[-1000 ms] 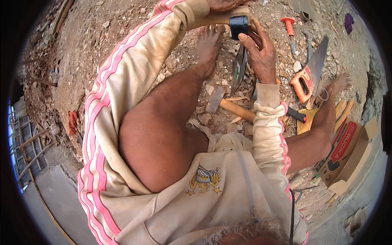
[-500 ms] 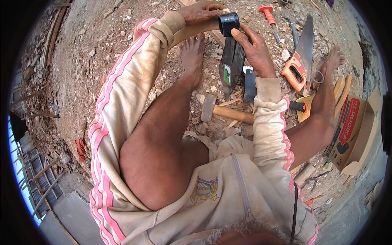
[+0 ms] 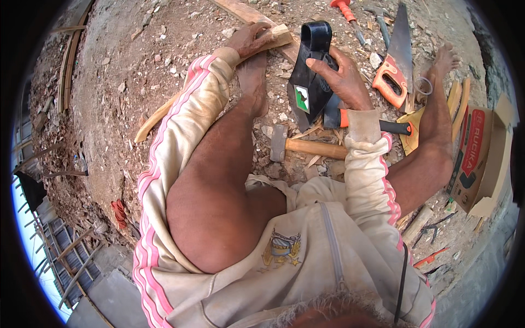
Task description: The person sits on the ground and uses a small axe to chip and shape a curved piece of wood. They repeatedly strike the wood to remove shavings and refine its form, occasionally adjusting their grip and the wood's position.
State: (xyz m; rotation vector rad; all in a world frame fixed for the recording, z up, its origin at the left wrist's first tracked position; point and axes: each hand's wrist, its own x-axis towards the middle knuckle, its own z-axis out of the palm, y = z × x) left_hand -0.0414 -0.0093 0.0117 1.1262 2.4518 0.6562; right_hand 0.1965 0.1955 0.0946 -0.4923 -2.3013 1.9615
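My left hand (image 3: 250, 41) is wrapped round a curved wooden handle (image 3: 281, 36) near its squared end; the rest passes beneath my sleeve. In my right hand (image 3: 346, 79) is a black metal hoe head (image 3: 304, 74), its round eye at the top and its blade hanging down, with a green and white sticker. The handle's end lies just left of the eye, apart from it. Below the hoe head, a hammer (image 3: 279, 143) with a wooden handle lies on the ground. A hatchet (image 3: 332, 115) with a black and orange handle is partly hidden behind my right wrist.
At the right lie a handsaw (image 3: 389, 82) with an orange grip, a chisel (image 3: 345, 12) with an orange guard, and another hammer (image 3: 383, 30). An open cardboard box (image 3: 474, 158) stands beyond my right leg. A plank (image 3: 240, 11) lies ahead on the rubble ground.
The handle's end has moved left, away from the hoe head's eye. My right hand has tilted the head so its eye and stickered face show more.
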